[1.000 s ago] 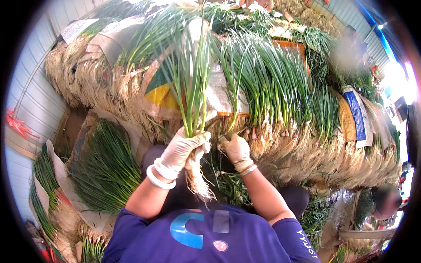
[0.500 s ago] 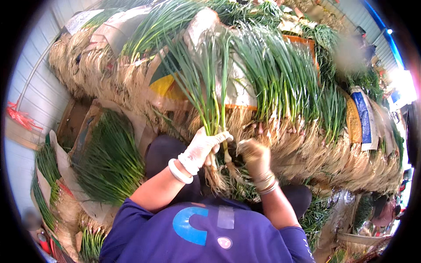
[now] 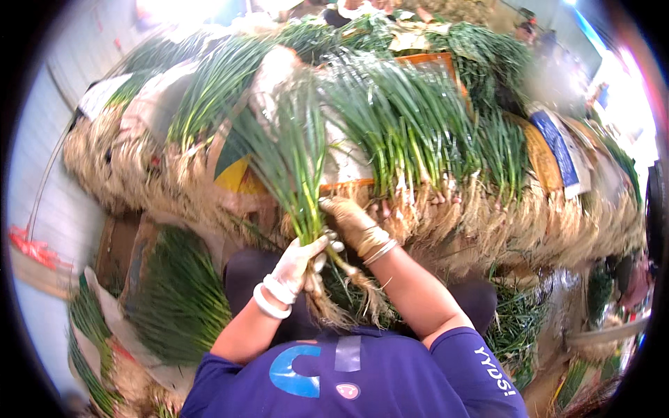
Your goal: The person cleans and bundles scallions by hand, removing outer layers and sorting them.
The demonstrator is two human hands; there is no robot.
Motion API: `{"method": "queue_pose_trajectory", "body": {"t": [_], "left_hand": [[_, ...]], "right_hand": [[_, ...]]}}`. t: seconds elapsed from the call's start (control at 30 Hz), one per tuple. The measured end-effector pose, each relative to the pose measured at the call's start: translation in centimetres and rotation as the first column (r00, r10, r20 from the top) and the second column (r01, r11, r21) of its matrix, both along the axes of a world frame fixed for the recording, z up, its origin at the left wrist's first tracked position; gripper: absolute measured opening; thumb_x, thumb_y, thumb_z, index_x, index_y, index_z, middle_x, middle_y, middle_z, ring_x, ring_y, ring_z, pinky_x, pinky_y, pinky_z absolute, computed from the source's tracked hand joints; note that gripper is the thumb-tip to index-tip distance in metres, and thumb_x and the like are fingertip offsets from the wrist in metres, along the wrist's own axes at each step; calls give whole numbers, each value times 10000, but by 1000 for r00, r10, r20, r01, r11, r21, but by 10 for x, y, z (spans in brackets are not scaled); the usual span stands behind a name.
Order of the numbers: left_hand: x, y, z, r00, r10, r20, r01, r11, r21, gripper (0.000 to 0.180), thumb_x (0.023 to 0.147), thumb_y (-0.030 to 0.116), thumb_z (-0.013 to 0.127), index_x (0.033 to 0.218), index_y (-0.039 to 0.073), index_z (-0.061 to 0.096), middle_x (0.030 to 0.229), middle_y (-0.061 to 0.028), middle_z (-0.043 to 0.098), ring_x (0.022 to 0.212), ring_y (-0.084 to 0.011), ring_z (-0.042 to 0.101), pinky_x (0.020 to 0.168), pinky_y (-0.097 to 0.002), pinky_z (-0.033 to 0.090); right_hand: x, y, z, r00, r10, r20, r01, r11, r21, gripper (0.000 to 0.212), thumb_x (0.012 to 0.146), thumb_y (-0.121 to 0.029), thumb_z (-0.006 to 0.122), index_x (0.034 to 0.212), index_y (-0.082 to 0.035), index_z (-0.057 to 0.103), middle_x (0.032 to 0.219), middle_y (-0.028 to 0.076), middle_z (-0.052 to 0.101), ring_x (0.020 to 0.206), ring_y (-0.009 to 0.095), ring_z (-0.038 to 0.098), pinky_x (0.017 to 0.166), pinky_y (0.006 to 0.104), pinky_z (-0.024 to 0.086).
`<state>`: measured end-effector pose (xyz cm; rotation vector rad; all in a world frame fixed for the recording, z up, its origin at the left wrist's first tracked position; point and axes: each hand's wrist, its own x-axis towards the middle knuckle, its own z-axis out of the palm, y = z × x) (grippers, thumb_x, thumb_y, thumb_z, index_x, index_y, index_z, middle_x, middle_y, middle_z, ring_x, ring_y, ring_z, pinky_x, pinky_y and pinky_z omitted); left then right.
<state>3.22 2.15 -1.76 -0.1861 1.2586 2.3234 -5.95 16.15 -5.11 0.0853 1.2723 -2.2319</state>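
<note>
My left hand, in a white glove with white bands at the wrist, is closed round a small bunch of green onions. Their leaves point up and away from me, and their pale bulbs and stringy roots hang below my fist towards my lap. My right hand, in a tan-stained glove, lies against the right side of the bunch just above the bulbs. Its fingers are curled in at the stems; what they pinch is hidden. One onion with brownish roots slants out to the right below the others.
A long heap of green onions spans the far side, roots towards me, with sacks among them. At my left lies a large green bundle. Trimmed leaves lie at my right. Red string hangs by the wall.
My right hand has moved left and up, from beside the roots to the stems. The bunch and my left hand have shifted slightly left and down; the view has also shifted.
</note>
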Motion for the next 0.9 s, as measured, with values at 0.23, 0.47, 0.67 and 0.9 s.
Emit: {"method": "queue_pose_trajectory", "body": {"t": [0.23, 0.47, 0.67, 0.9], "left_hand": [[-2, 2, -3, 999, 34, 40, -27, 983, -182, 204, 894, 182, 590, 1048, 59, 537, 773, -35, 616, 407, -80, 430, 284, -232, 364], [-1, 7, 0, 998, -10, -66, -1, 986, -168, 190, 895, 155, 596, 1062, 64, 592, 794, -32, 625, 595, -94, 553, 503, -214, 449], [-8, 14, -9, 1000, -18, -10, 17, 989, -148, 167, 860, 134, 621, 1013, 68, 604, 689, -13, 568, 428, -108, 511, 274, -228, 386], [-9, 28, 1, 998, -43, -43, 34, 978, -206, 56, 824, 78, 630, 835, 86, 575, 1060, -101, 646, 592, -48, 508, 397, -198, 400]], "right_hand": [[-5, 33, -43, 739, -319, -594, 585, 740, 330, 153, 926, -218, 539, 916, -78, 600, 640, 0, 511, 549, 108, 474, 463, 282, 397], [101, 111, 2, 500, 852, 157, -58, -148, 987, 393, 723, -338, 652, 934, -7, 634, 881, 181, 660, 848, 334, 646, 789, 421, 510], [47, 103, 29, 760, 448, -471, 565, -98, 819, 255, 843, -275, 589, 1006, -80, 570, 758, 135, 644, 718, 328, 634, 652, 407, 511], [69, 92, 52, 788, 389, -477, 452, 161, 877, 292, 795, -327, 630, 872, -53, 565, 783, 205, 627, 794, 368, 612, 699, 443, 473]]}}
